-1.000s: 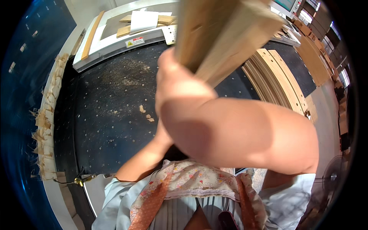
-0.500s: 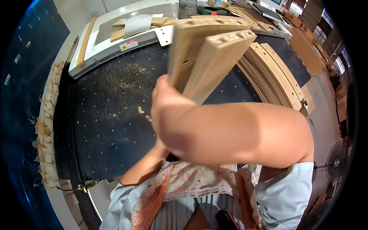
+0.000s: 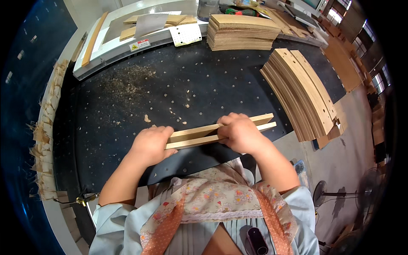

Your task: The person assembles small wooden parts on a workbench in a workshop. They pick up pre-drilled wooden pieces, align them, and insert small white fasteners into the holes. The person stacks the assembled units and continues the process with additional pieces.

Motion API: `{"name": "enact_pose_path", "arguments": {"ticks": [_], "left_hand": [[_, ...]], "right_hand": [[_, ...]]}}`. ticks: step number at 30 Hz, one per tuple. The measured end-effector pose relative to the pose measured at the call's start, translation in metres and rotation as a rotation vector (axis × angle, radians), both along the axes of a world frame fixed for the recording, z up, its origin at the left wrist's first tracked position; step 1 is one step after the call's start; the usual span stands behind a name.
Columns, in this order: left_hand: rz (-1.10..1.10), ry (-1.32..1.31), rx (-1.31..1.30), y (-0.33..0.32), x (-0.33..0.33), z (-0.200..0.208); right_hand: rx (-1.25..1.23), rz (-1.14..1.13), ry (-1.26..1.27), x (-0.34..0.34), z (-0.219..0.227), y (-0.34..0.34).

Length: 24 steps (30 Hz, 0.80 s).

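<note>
L hand [image 3: 154, 144]: wrapped round L ends of both boards [image 3: 193, 142], thumb on near side, pinching pair tog.
R hand [image 3: 241, 134]: curled over same pair, rt of ctr, fingers bent, pinching both; rt ends stick out past it.
Boards: two pale wood lengths side by side, long edges up, held in both hands over front of table [image 3: 204, 100], approx. parallel to worker's chest; gap shows betw. them at rt end. Contact w/ tabletop: can't tell.
Table: blk, dotted w/ small round studs; sawdust [image 3: 127, 83] spread back L, pale chips [image 3: 146, 118] nr L hand.
R stack [image 3: 297, 97]: wood pcs piled at table's rt edge, holes in top pcs, well apart fr. hands.
Rear stack [image 3: 242, 36]: neat wood pile at back of table, next to white beam [image 3: 106, 55].
Beam: carries wood strips, paper sheet [image 3: 151, 24]; spotted card [image 3: 185, 35] hangs at front; warning sticker [image 3: 139, 45] on side.
Worker: lt-blue sleeves, floral apron [image 3: 216, 195], dark oval device [image 3: 257, 241] at chest.
Floor, rt: fan [image 3: 369, 189], partly in shadow.
</note>
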<state>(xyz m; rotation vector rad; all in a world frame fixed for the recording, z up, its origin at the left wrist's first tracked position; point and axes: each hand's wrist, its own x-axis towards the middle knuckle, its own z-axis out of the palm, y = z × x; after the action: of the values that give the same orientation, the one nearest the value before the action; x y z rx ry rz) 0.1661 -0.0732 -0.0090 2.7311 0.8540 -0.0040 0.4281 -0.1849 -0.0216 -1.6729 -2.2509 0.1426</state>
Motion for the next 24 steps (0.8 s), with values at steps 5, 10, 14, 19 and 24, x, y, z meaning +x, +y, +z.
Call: {"name": "enact_pose_path", "arguments": {"ticks": [5,10,14,19,24], "left_hand": [[0.032,0.004,-0.039,-0.001,0.008,-0.012],[-0.052,0.02,-0.04,-0.003,0.019,-0.013],[-0.14,-0.074,0.23,-0.014,0.015,-0.005],[-0.351,-0.329,0.744,-0.002,0.007,0.011],[-0.418,-0.42,0.982,0.005,0.005,0.024]], "right_hand": [[0.03,0.105,0.15,0.006,-0.015,0.006],[-0.049,0.033,0.082,0.021,-0.004,-0.001],[-0.107,0.032,-0.171,0.023,0.001,-0.018],[-0.171,0.056,0.123,0.03,0.022,-0.034],[-0.353,0.042,0.303,0.033,-0.001,-0.034]]}}
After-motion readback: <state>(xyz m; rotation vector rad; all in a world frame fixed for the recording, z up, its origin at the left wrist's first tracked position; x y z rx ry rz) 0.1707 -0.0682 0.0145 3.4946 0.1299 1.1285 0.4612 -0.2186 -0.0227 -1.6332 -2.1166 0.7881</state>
